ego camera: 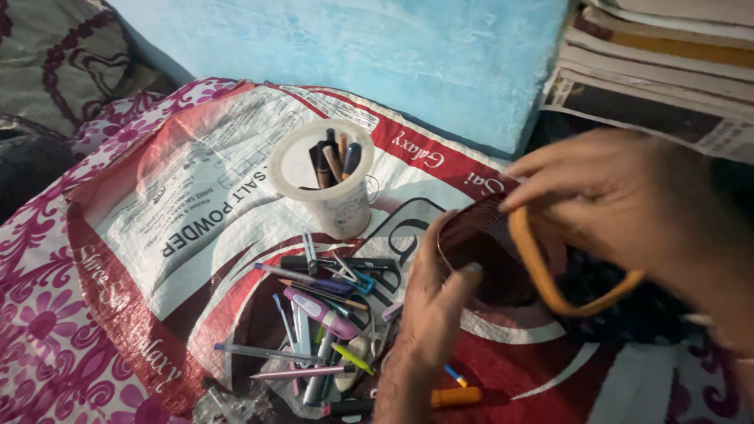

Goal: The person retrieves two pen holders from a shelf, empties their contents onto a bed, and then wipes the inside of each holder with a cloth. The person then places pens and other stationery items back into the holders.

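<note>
While both hands grip pouch (483, 255), pens (318, 314) lie near.

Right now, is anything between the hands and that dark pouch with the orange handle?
Nothing visible. The left hand already grips the rim of the dark pouch, and the right hand touches its top edge beside the orange handle. The pile of pens lies apart, to the left.

White plastic cup (334, 196) upright on printed woven sack (196, 212), several pens standing inside. Loose heap of pens and pencils (322, 314) just below cup; orange marker (455, 396) near bottom edge. Pale blue block (408, 55) behind. Stacked newspapers (660, 63) upper right. Purple floral cloth (39, 330) at left.
</note>
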